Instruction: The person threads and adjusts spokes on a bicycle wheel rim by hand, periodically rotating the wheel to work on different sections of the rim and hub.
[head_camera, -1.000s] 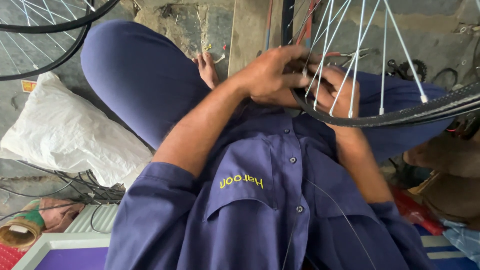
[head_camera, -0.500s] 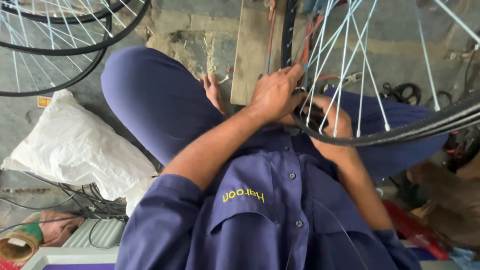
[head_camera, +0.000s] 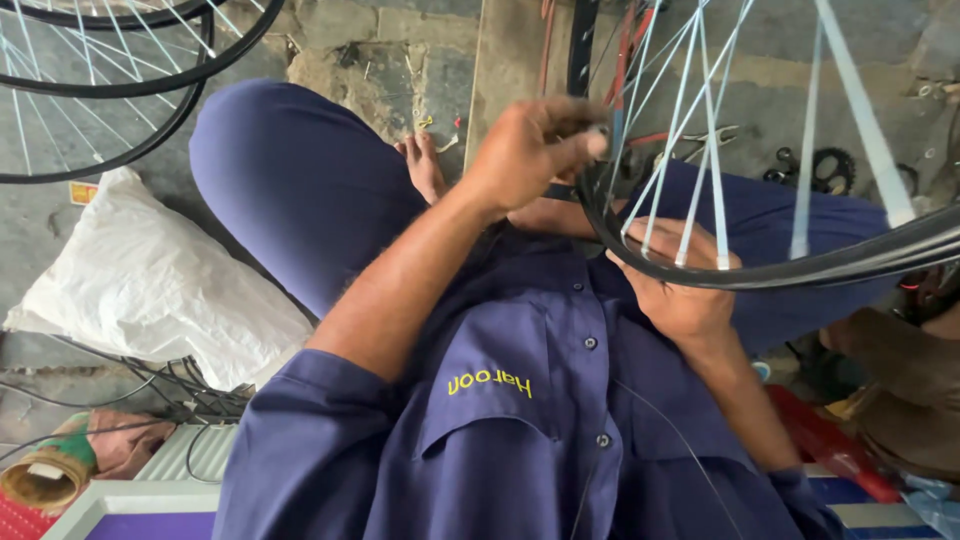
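Left hand (head_camera: 535, 150) pinched on a spoke (head_camera: 655, 150) at the bicycle wheel rim (head_camera: 760, 275), right hand (head_camera: 675, 285) grasping the rim beneath

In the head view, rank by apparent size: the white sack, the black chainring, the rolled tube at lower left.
1. White sack, clearly largest.
2. Rolled tube
3. Black chainring
The last two look close; the tube is nearer the camera.

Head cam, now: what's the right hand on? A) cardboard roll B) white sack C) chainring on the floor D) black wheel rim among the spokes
D: the right hand grips the black rim from below, fingers behind the spokes, while the left hand pinches at the rim's edge higher up.
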